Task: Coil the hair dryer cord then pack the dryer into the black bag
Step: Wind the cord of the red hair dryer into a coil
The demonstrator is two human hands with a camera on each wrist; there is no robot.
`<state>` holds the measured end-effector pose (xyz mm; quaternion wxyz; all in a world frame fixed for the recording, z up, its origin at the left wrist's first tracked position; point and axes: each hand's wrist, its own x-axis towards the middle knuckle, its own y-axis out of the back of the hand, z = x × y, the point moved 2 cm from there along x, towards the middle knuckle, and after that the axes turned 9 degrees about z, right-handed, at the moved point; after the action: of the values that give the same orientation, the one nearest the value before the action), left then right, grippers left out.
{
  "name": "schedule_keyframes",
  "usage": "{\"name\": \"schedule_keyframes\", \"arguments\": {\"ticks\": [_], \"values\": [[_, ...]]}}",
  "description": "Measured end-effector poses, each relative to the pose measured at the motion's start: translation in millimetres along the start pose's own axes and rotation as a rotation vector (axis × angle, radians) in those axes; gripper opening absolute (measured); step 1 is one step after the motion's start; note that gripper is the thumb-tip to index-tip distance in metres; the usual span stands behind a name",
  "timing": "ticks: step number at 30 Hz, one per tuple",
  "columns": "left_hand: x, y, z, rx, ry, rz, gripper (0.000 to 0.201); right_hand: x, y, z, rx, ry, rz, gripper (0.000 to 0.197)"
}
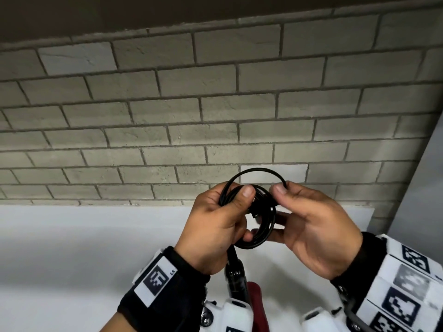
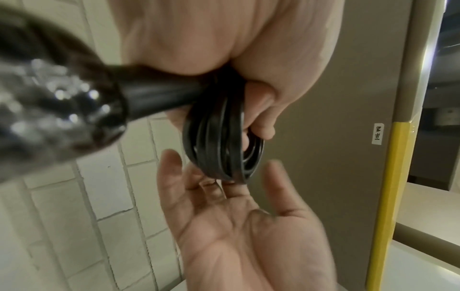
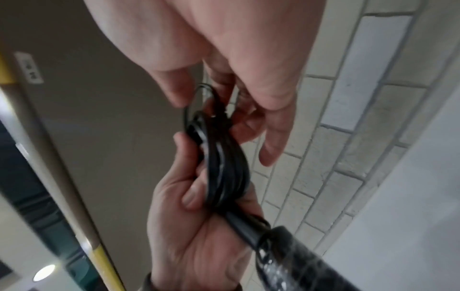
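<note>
The black hair dryer cord is wound into a small coil held up in front of me. My left hand grips the coil, thumb on top, fingers curled through it. My right hand pinches the outermost loop, which arcs above the coil. The dryer's black handle hangs below my left hand, with a dark red part lower down. In the left wrist view the coil sits under my left hand, above the right palm. No black bag is in view.
A grey brick wall stands close ahead. Below it lies a white counter. A grey panel rises at the right, and a post with a yellow edge shows beyond it.
</note>
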<state>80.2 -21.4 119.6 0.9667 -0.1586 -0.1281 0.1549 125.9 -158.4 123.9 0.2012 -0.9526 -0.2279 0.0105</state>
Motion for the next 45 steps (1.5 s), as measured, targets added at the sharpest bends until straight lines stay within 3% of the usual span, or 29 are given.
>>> {"name": "schedule_keyframes", "arguments": {"ticks": [4,7,9,11,17,22,25,28,31,33,36,38,39,41,43,45], "values": [[1.4,-0.3,-2.4,0.041,0.005,-0.04,0.021,1.4,-0.7,3.6,-0.237,0.126,0.135,0.04],[2.5,2.9,-3.3,0.015,0.067,-0.094,0.032,1.2,-4.6,6.5,-0.057,-0.001,0.004,0.035],[1.2,3.0,-4.0,-0.009,0.11,-0.109,0.042,-1.4,-9.0,6.4,-0.01,-0.123,-0.12,0.043],[-0.3,0.2,-4.0,-0.001,0.095,-0.106,0.033,-0.6,-12.4,6.8,-0.07,-0.182,-0.168,0.044],[2.2,-1.8,0.4,0.026,-0.006,-0.001,0.029,-2.6,-19.0,3.7,-0.365,-0.086,-0.161,0.039],[9.0,14.0,5.0,0.109,-0.08,0.071,0.036,-6.8,-8.1,0.2,-0.596,-0.173,-0.212,0.005],[12.1,21.8,8.0,0.1,-0.072,0.086,0.037,-10.5,-1.3,-6.3,-0.816,-0.089,-0.303,0.021],[12.5,35.3,17.2,0.021,-0.042,0.106,0.028,-16.3,13.8,-28.1,-0.917,0.033,-0.299,0.028],[7.6,41.2,23.3,0.015,-0.028,0.059,0.018,-20.4,35.8,-56.1,-0.965,0.198,-0.246,0.024],[2.2,34.6,24.8,0.024,-0.014,0.024,0.018,-14.8,49.8,-64.2,-1.119,0.347,-0.184,0.018],[-0.3,18.8,24.9,-0.047,0.025,-0.054,0.014,-0.1,57.6,-56.2,-1.329,0.563,0.013,0.004],[-2.1,6.4,24.1,-0.092,0.056,-0.092,0.013,10.6,51.1,-38.5,-1.403,0.651,0.047,0.007],[-2.2,1.0,23.2,-0.114,0.067,-0.107,0.013,14.7,45.3,-29.2,-1.389,0.644,0.058,0.004],[-0.3,-7.1,21.5,-0.16,0.085,-0.12,0.012,19.7,34.0,-11.8,-1.245,0.529,0.088,0.021],[3.6,-9.5,22.2,-0.195,0.098,-0.114,0.015,18.8,20.1,-2.6,-0.905,0.43,0.083,0.031],[7.6,-7.8,23.2,-0.209,0.095,-0.091,0.018,13.3,9.2,-2.8,-0.557,0.374,0.048,0.025]]}}
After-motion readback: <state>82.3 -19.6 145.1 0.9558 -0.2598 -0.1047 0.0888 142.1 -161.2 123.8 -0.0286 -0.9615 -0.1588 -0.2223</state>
